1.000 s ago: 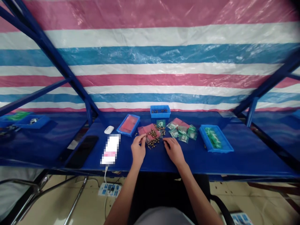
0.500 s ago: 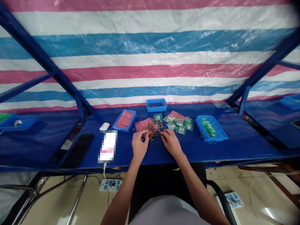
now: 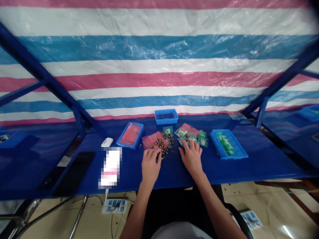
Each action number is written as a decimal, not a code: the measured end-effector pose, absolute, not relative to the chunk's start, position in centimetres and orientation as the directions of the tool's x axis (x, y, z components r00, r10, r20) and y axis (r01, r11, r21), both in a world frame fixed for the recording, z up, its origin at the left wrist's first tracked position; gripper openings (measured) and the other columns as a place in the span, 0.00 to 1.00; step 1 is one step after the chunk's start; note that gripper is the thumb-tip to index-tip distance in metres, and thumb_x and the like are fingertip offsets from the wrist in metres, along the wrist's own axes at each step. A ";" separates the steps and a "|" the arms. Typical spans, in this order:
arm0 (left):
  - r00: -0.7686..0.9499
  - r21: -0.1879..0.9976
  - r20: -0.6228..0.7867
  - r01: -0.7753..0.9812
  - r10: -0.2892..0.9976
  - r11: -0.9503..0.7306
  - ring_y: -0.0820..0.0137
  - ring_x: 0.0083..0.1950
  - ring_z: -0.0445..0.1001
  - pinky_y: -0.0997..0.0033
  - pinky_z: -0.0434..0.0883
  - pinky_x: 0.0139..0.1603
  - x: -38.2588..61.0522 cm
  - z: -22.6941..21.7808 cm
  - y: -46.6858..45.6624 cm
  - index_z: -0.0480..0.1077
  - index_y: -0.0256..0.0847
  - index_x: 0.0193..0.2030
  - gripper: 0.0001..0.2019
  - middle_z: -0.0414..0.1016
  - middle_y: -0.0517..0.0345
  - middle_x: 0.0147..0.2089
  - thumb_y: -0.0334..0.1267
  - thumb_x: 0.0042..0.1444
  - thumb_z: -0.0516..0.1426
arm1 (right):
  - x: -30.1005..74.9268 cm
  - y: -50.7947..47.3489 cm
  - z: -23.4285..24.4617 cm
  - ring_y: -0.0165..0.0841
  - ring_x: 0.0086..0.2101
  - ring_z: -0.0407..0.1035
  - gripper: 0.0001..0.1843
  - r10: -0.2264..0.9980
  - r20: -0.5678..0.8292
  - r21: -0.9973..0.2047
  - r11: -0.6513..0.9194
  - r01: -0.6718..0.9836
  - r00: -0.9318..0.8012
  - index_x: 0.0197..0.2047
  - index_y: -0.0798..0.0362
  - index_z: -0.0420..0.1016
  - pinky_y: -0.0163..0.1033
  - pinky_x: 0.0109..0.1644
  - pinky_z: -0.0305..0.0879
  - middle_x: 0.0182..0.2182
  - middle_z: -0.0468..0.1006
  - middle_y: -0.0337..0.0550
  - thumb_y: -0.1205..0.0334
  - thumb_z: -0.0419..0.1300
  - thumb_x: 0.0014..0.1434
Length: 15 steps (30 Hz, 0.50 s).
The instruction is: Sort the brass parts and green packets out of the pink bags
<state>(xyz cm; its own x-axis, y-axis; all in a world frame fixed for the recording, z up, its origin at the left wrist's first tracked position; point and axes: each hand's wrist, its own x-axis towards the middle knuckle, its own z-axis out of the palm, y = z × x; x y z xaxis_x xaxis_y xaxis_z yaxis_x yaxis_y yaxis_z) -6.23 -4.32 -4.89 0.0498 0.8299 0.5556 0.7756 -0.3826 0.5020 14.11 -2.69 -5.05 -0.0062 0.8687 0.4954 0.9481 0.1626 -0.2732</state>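
My left hand (image 3: 151, 166) is curled at the near edge of a pink plastic bag (image 3: 147, 142), its fingers bent together. What lies under those fingertips is hidden. Small brass-coloured metal fittings (image 3: 159, 143) are heaped on the bag and scattered beside it. My right hand (image 3: 192, 157) has its fingers spread and reaches the near side of some small green-tinted clear packets (image 3: 203, 138) with pale contents. Another such packet (image 3: 167, 130) lies behind the fittings. One loose fitting (image 3: 172, 151) sits between my hands.
A blue tray (image 3: 166, 121) at the back holds a few fittings. The left blue tray (image 3: 119, 142) contains pink bags; the right one (image 3: 238, 153) contains green packets. A phone (image 3: 73, 172), a white case (image 3: 107, 142) and a blurred white device (image 3: 111, 166) lie left.
My right hand has moved right, from beside the fittings to the packets, and its fingers have spread. My left hand has turned over, knuckles up, near the pile. The view has shifted slightly.
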 end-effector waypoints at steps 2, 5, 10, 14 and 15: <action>0.087 0.446 0.567 0.804 0.819 -0.394 0.60 0.50 0.69 0.57 0.71 0.54 -6.2 -5.1 -4.2 0.74 0.43 0.48 0.10 0.77 0.53 0.45 0.30 0.62 0.56 | 14.9 -1.8 -5.4 0.51 0.51 0.62 0.17 0.865 0.502 -0.192 0.113 0.975 -0.001 0.57 0.49 0.70 0.54 0.50 0.59 0.52 0.71 0.55 0.58 0.57 0.66; 0.150 0.384 0.569 0.821 0.809 -0.423 0.59 0.52 0.69 0.56 0.71 0.55 -6.2 -5.2 -4.1 0.74 0.44 0.49 0.13 0.76 0.52 0.46 0.27 0.61 0.56 | 15.8 -0.5 -5.6 0.46 0.45 0.65 0.12 0.871 0.488 -0.132 0.144 0.981 -0.062 0.51 0.50 0.73 0.51 0.48 0.58 0.45 0.73 0.53 0.58 0.57 0.66; 0.103 0.402 0.584 0.825 0.805 -0.397 0.58 0.52 0.68 0.53 0.71 0.56 -6.0 -4.8 -4.3 0.75 0.45 0.48 0.12 0.75 0.50 0.48 0.28 0.62 0.55 | 16.7 0.7 -5.1 0.45 0.42 0.67 0.12 0.861 0.473 -0.150 0.287 0.946 -0.186 0.49 0.53 0.74 0.48 0.48 0.59 0.39 0.75 0.52 0.65 0.54 0.66; 0.033 0.454 0.577 0.818 0.816 -0.354 0.57 0.52 0.67 0.53 0.70 0.55 -6.0 -4.5 -4.3 0.75 0.45 0.48 0.11 0.74 0.50 0.49 0.31 0.62 0.56 | 16.9 1.0 -5.0 0.44 0.41 0.69 0.13 0.834 0.520 -0.220 0.337 0.916 -0.182 0.47 0.55 0.75 0.48 0.48 0.62 0.37 0.77 0.52 0.68 0.50 0.65; 0.026 0.463 0.577 0.813 0.816 -0.353 0.57 0.52 0.67 0.53 0.70 0.55 -6.1 -4.4 -4.3 0.75 0.45 0.48 0.11 0.74 0.50 0.49 0.31 0.62 0.56 | 16.9 1.0 -5.0 0.44 0.41 0.70 0.13 0.832 0.527 -0.232 0.339 0.912 -0.175 0.47 0.55 0.75 0.48 0.48 0.63 0.38 0.77 0.52 0.69 0.50 0.65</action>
<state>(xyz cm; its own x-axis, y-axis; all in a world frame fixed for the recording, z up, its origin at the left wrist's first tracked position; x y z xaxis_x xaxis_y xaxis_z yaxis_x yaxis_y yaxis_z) -6.08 -4.31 -4.45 0.0261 0.8162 0.5771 0.8132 -0.3531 0.4626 16.86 0.99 -4.96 -0.1754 0.8316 0.5270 0.9116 0.3393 -0.2321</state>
